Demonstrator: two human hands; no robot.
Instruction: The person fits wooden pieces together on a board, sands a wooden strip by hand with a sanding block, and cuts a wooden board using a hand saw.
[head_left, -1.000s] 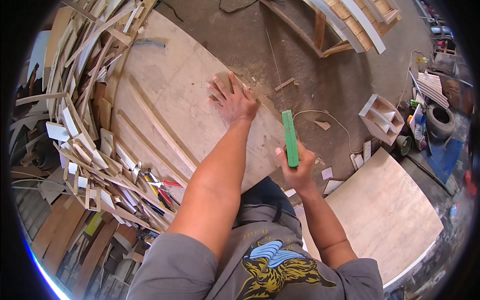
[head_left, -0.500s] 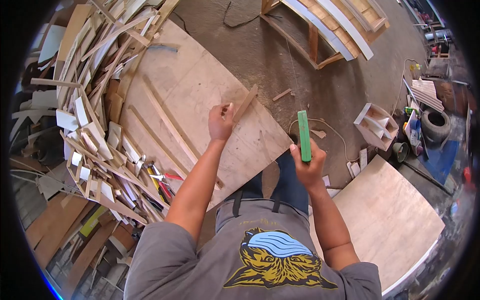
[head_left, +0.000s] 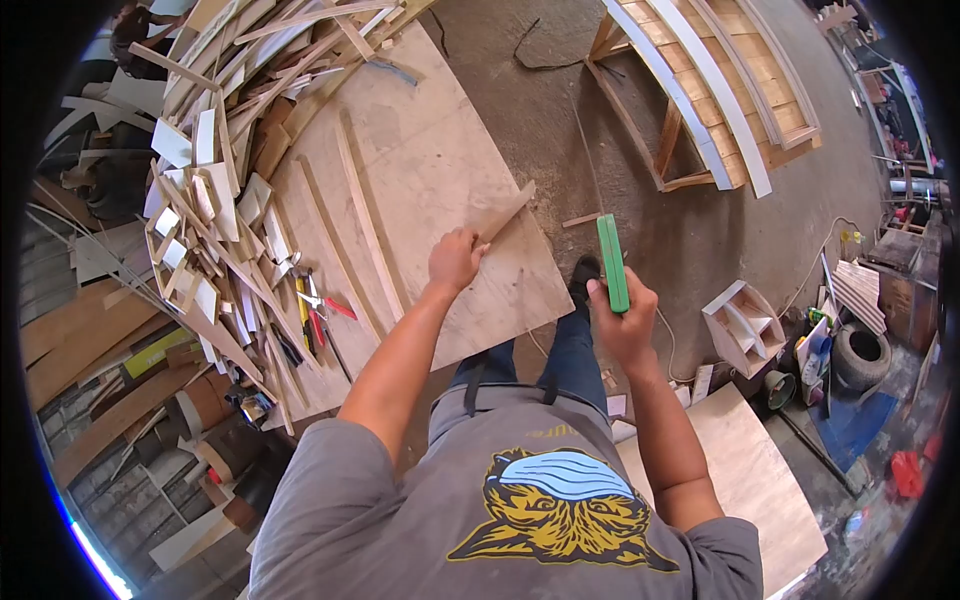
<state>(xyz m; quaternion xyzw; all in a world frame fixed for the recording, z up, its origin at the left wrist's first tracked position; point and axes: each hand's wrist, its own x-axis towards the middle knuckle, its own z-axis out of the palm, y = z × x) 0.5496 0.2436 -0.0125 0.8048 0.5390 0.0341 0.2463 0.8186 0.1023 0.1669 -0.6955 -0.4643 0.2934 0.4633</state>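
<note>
My left hand point(head_left: 455, 261) is closed around the near end of a short wooden piece point(head_left: 508, 212), which slants over the plywood board point(head_left: 430, 130). In my right hand point(head_left: 626, 318) is the green handle point(head_left: 612, 262) of a saw, held beyond the board's right edge. Its thin blade point(head_left: 586, 145) points away from me over the floor and is seen edge-on. Two long wooden strips point(head_left: 365, 215) lie on the board to the left of my left hand.
Wood offcuts point(head_left: 225, 200) are heaped at the left, beside pliers point(head_left: 340, 308) and other tools. A slatted wooden frame point(head_left: 700, 90) stands at the upper right. At the right are a wooden box point(head_left: 745, 328), a tire point(head_left: 860, 358) and a pale panel point(head_left: 745, 465).
My left hand was flat on the board with spread fingers and now grips the wooden piece, lifted at an angle. The view has shifted; the saw stays in my right hand.
</note>
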